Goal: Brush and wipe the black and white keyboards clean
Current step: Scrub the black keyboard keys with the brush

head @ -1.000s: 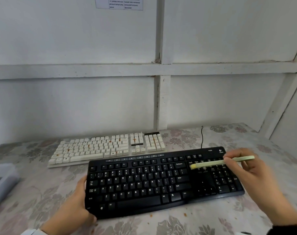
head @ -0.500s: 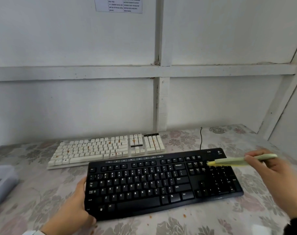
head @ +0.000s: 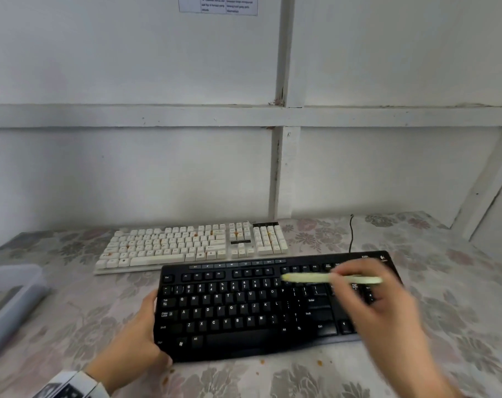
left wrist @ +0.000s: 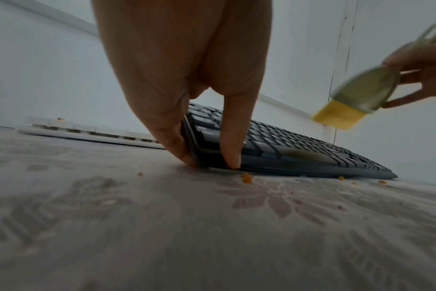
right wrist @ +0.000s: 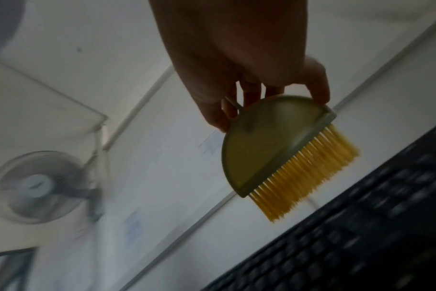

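Hands (head: 387, 308); brush (head: 315, 278) bristles seemingly leftward

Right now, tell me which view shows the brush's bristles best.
The right wrist view: the brush fills the frame, its yellow bristles seen side-on above the black keyboard, held by the right hand. The left wrist view shows it small and blurred at the edge. The head view shows only a thin, motion-blurred edge.

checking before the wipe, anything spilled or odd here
Yes: orange crumbs lie scattered on the tablecloth along the black keyboard's near edge, and orange specks dot the white keyboard behind it.
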A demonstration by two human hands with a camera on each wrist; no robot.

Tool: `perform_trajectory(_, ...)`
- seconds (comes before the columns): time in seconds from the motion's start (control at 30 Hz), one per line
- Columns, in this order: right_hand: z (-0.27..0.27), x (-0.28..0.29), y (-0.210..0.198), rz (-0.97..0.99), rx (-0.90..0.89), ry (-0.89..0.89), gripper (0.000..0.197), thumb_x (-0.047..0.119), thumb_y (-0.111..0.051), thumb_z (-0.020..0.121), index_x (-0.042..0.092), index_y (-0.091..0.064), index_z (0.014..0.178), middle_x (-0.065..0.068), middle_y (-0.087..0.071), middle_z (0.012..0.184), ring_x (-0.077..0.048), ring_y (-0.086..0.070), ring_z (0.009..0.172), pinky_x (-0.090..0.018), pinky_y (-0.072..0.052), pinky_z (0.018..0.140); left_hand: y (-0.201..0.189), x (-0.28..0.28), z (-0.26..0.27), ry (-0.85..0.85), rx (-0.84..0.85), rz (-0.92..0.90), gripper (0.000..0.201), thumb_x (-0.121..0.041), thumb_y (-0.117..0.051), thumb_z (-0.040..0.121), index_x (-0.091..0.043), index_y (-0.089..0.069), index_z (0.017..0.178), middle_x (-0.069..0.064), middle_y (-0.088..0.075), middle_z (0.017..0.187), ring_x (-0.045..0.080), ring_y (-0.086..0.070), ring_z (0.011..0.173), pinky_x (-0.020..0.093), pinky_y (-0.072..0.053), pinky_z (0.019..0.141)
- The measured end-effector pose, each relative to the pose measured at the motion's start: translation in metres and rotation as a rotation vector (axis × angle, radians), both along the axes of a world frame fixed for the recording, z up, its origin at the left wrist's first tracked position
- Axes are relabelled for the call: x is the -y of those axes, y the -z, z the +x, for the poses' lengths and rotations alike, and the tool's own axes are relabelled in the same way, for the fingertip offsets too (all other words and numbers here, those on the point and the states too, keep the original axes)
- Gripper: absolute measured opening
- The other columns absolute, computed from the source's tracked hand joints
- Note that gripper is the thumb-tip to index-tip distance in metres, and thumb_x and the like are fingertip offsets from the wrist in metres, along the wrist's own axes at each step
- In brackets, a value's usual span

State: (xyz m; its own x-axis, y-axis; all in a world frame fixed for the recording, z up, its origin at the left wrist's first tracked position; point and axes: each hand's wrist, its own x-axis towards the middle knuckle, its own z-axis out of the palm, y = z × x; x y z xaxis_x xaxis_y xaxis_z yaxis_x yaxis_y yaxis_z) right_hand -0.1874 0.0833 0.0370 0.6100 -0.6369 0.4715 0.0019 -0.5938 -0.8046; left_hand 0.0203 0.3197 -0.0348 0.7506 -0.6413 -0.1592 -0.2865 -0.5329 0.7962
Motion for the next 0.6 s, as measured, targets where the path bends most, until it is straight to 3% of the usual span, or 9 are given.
perform_trajectory(0.07,0.025,-0.030,0.010,-0.069,-0.043,-0.092,0.011,0.036,-0.068,0.081,0.040,-0.060,0.087,0.015,-0.064,0.087,-0.003,-0.057,0.071,-0.015,-0.043,0.063,0.000,0.000,-0.001,-0.010,-0.002,0.022,0.097,0.004,-0.069,0.065,-0.034,-0.013,0.135,-0.002,-0.060,0.107,0.011,-0.062,0.086,0.018,-0.043,0.068)
perform_trajectory(0.13,0.045,-0.058,0.019,-0.123,-0.089,-0.190,0.012,0.053,-0.054,0.077,0.049,-0.055,0.088,0.021,-0.059,0.098,0.000,-0.056,0.089,-0.025,-0.044,0.080,-0.004,0.000,-0.003,-0.012,0.004,0.041,0.099,0.006,-0.068,0.063,-0.038,-0.012,0.132,-0.004,-0.061,0.102,0.012,-0.061,0.085,0.017,-0.044,0.066)
perform_trajectory(0.2,0.059,-0.080,0.024,-0.130,-0.145,-0.273,0.017,0.061,-0.041,0.075,0.053,-0.050,0.088,0.022,-0.055,0.103,0.001,-0.049,0.099,-0.032,-0.037,0.093,-0.011,0.001,-0.008,-0.010,0.023,0.046,0.099,-0.009,-0.071,0.054,-0.040,-0.011,0.126,-0.008,-0.058,0.102,0.010,-0.059,0.084,0.016,-0.044,0.065)
perform_trajectory(0.27,0.067,-0.096,0.028,-0.162,-0.169,-0.306,0.029,0.063,-0.034,0.076,0.048,-0.045,0.098,0.020,-0.053,0.106,0.002,-0.043,0.104,-0.029,-0.022,0.101,-0.017,0.002,-0.011,-0.007,0.059,0.045,0.099,-0.030,-0.068,0.043,-0.040,-0.010,0.123,-0.011,-0.053,0.100,0.006,-0.056,0.080,0.015,-0.044,0.064)
perform_trajectory(0.33,0.076,-0.109,0.029,-0.189,-0.148,-0.305,0.030,0.060,-0.034,0.079,0.044,-0.045,0.101,0.020,-0.053,0.103,0.003,-0.041,0.103,-0.026,-0.016,0.101,-0.015,0.004,-0.010,-0.022,0.079,0.047,0.094,-0.021,-0.073,0.055,-0.037,-0.011,0.125,-0.015,-0.049,0.096,-0.001,-0.052,0.079,0.012,-0.042,0.063)
perform_trajectory(0.4,0.085,-0.119,0.034,-0.206,-0.118,-0.282,0.020,0.053,-0.041,0.082,0.041,-0.049,0.096,0.021,-0.055,0.097,0.003,-0.045,0.096,-0.031,-0.022,0.099,-0.010,0.004,-0.006,-0.020,0.121,0.065,0.085,-0.014,-0.071,0.072,-0.030,-0.013,0.132,-0.022,-0.044,0.099,-0.007,-0.049,0.083,0.008,-0.042,0.065)
perform_trajectory(0.47,0.092,-0.129,0.042,-0.277,-0.090,-0.192,0.010,0.048,-0.047,0.082,0.041,-0.050,0.090,0.021,-0.056,0.090,0.003,-0.049,0.087,-0.033,-0.028,0.093,-0.005,0.003,-0.001,-0.010,0.130,0.083,0.085,-0.019,-0.070,0.076,-0.021,-0.012,0.139,-0.025,-0.046,0.101,-0.007,-0.052,0.085,0.011,-0.044,0.068)
perform_trajectory(0.6,0.100,-0.141,0.053,-0.377,-0.112,-0.048,0.008,0.050,-0.050,0.078,0.043,-0.049,0.082,0.023,-0.054,0.081,0.004,-0.049,0.077,-0.028,-0.025,0.079,0.001,-0.002,0.004,-0.024,0.109,0.115,0.090,-0.022,-0.070,0.074,-0.024,-0.009,0.140,-0.009,-0.066,0.090,0.006,-0.064,0.077,0.025,-0.053,0.069)
